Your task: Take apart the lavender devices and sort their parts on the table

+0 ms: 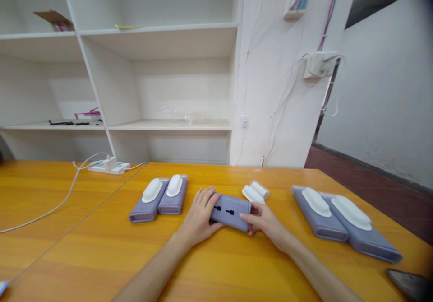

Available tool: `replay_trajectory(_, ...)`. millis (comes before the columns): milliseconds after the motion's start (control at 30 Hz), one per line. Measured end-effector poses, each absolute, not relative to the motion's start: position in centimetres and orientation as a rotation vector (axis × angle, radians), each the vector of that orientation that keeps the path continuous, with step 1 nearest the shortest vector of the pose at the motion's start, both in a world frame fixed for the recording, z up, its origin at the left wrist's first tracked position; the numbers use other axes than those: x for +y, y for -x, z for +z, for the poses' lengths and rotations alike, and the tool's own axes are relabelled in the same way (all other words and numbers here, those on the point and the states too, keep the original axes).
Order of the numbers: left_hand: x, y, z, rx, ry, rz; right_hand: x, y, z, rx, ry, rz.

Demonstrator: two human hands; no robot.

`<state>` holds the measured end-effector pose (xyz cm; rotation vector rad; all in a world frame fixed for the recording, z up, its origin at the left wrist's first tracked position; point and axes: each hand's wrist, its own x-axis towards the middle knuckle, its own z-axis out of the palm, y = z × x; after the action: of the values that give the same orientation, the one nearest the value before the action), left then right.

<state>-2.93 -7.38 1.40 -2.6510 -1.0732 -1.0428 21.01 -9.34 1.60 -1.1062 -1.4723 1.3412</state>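
Observation:
A grey-purple box-shaped case (234, 203) with two black marks on its upper face is held between both hands, low over the table. My left hand (200, 214) is closed around its left end, fingers over the far edge and thumb at the near edge. At the right end, my right hand (262, 220) grips with the thumb on the face; its other fingers are partly hidden. Just beyond that hand lie white rounded pieces (254, 193), one of them in clear plastic.
Two similar cases (145, 212) topped with white oval pieces lie to the left, and two more (370, 243) to the right. A phone (411, 285) rests at the near right. A power strip (110, 165) with a trailing cable sits back left, before white shelves (162, 125).

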Motion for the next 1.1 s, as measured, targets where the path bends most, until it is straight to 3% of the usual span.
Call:
replay_trajectory(400,-8.0,2.6,1.7,-0.854,2.388,-0.914,-9.3,-22.4,1.8,-1.403,1.022,1.537)
replay_trajectory(900,-7.4,2.8,1.0,-0.819,2.272,-0.958,-9.5,-19.8,1.7,-1.622,1.191,1.108)
replay_trajectory(1100,-7.3,2.5,1.4,-0.89,2.28,-0.89,-9.1,-19.9,1.8,-1.581,1.272,1.108)
